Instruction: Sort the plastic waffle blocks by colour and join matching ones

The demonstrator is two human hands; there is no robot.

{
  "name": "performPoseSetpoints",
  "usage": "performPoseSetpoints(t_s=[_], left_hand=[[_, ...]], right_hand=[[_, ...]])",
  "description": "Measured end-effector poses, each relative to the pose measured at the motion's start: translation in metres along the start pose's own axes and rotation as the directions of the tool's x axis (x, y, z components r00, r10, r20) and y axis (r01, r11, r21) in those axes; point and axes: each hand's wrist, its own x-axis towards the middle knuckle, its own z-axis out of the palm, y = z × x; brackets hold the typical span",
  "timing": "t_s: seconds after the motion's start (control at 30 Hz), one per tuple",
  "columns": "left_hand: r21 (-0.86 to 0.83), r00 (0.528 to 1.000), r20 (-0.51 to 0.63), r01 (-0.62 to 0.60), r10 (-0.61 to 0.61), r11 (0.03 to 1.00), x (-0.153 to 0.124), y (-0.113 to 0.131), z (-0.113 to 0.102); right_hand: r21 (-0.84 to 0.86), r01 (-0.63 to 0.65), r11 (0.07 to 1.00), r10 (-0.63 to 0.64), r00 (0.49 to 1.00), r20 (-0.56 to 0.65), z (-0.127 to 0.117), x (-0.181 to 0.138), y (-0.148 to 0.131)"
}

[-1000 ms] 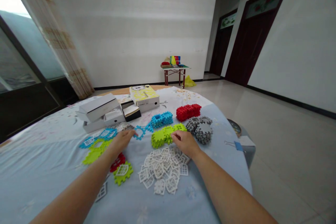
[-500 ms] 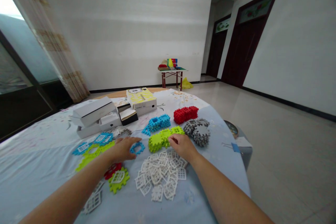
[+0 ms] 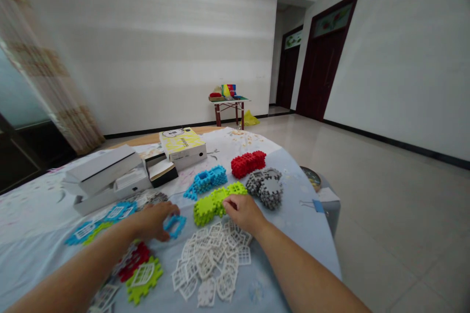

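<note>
My left hand (image 3: 154, 219) is low over the cloth at left, thumb and fingers closed about the edge of a blue square frame piece (image 3: 175, 226) with notched sides. My right hand (image 3: 244, 211), fingers curled into a pinch, rests against the front right of the stacked lime-green interlocking tiles (image 3: 207, 208). Whatever those fingers hold is hidden. In front of the green stack spreads a loose pile of white window-like lattice pieces (image 3: 205, 257). Behind it stand stacks of blue tiles (image 3: 209, 179), red tiles (image 3: 247, 163) and grey tiles (image 3: 270, 188).
Left of my hand lie blue tiles with white inserts (image 3: 86, 231), a red tile (image 3: 135, 260) and a green tile (image 3: 145, 279). White open boxes (image 3: 106, 168), a black box (image 3: 161, 170) and a yellow-white box (image 3: 183, 146) stand behind. A stool (image 3: 326, 195) is beyond the table's right edge.
The view has swung right, so the table appears further left and lower. The blue frame piece looks more tilted in my left hand. My right hand stays by the green stack.
</note>
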Motion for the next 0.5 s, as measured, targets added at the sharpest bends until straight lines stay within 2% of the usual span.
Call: performPoseSetpoints(t_s=[0.07, 0.13, 0.2, 0.27, 0.4, 0.5], left_hand=[[-0.078, 0.998, -0.069, -0.006, 0.001, 0.997, 0.008, -0.003, -0.013], [-0.161, 0.979, -0.200, -0.002, -0.030, 0.987, 0.021, 0.000, -0.030], [-0.192, 0.939, -0.330, 0.031, -0.095, 0.981, 0.037, 0.011, -0.047], [-0.160, 0.909, -0.393, 0.077, -0.135, 0.984, 0.057, 0.031, -0.059], [-0.076, 0.858, -0.495, 0.115, -0.138, 0.990, 0.096, 0.072, -0.064], [-0.032, 0.834, -0.532, 0.149, -0.143, 0.988, 0.117, 0.091, -0.059]], right_hand=[[0.005, 0.001, 1.000, -0.001, 1.000, 0.002, 0.001, 0.000, 0.000], [0.003, -0.004, 1.000, 0.004, 1.000, 0.007, 0.002, 0.000, -0.001], [-0.006, -0.016, 1.000, 0.016, 1.000, 0.012, 0.002, 0.001, -0.002], [-0.018, -0.028, 0.999, 0.028, 0.999, 0.018, 0.002, 0.001, -0.003], [-0.024, -0.045, 0.999, 0.046, 0.999, 0.022, 0.001, 0.001, -0.004], [-0.026, -0.046, 0.999, 0.046, 0.999, 0.018, -0.001, 0.001, -0.003]])
